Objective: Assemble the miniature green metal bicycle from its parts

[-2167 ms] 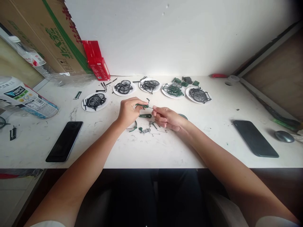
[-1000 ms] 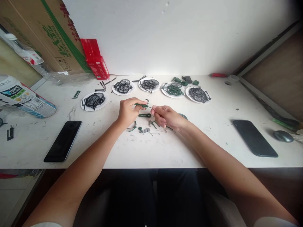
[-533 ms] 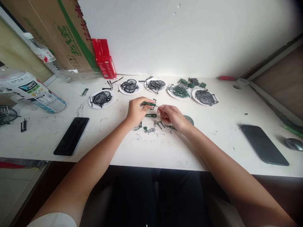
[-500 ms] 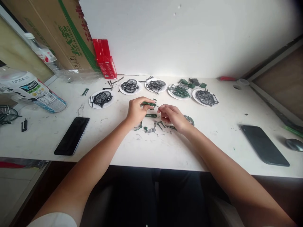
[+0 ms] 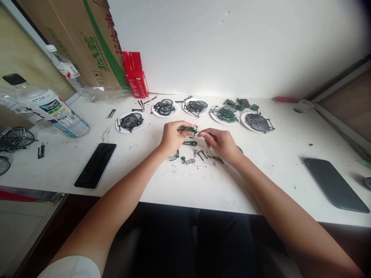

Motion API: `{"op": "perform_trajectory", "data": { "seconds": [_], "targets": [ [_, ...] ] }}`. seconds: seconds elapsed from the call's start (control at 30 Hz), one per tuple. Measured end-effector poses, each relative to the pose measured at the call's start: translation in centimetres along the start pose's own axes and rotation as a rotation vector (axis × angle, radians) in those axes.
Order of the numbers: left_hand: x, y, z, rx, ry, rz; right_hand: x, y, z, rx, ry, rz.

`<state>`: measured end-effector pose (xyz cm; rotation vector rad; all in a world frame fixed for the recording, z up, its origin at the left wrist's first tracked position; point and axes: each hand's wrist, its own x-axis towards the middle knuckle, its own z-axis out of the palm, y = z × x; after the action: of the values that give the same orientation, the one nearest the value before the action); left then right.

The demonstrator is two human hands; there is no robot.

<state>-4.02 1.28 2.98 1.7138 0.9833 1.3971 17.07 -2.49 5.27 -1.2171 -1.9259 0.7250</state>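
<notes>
Pinching a green miniature bicycle part (image 5: 184,128) between thumb and fingers, the person's left hand (image 5: 171,136) hangs just beyond the green chain guard (image 5: 189,143) that lies on the white tabletop (image 5: 179,189). Also beyond that guard, the right hand (image 5: 223,143) pinches a thin dark rod (image 5: 199,133), its tip right at the held part; from where I stand, I can't tell whether the two touch. On the chain guard's near side lie a curved green mudguard (image 5: 175,156), a grey rack-like piece (image 5: 190,161) and a green forked piece (image 5: 201,155). Past its far side runs a row of five paper plates (image 5: 140,127), bearing spoked wheels and bicycle parts, dark on four, largely green on one. A black phone (image 5: 95,165) lies well left of the guard.
</notes>
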Motion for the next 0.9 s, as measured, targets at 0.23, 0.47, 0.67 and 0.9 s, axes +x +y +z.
{"op": "perform_trajectory", "data": {
  "seconds": [0.23, 0.47, 0.67, 0.9],
  "targets": [
    [0.2, -0.1, 0.0, -0.029, -0.005, -0.032, -0.2, 0.3, 0.3, 0.102, -0.024, 0.058],
    [0.1, -0.1, -0.1, 0.021, -0.023, 0.019, -0.2, 0.5, 0.8, 0.153, -0.055, 0.105],
    [0.0, -0.5, 0.1, -0.007, -0.023, -0.002, -0.2, 0.7, 0.8, 0.138, -0.071, 0.13],
    [0.0, -0.4, 0.0, 0.014, -0.038, -0.009, -0.4, 0.7, 1.2, 0.006, -0.052, 0.058]
  ]
}}
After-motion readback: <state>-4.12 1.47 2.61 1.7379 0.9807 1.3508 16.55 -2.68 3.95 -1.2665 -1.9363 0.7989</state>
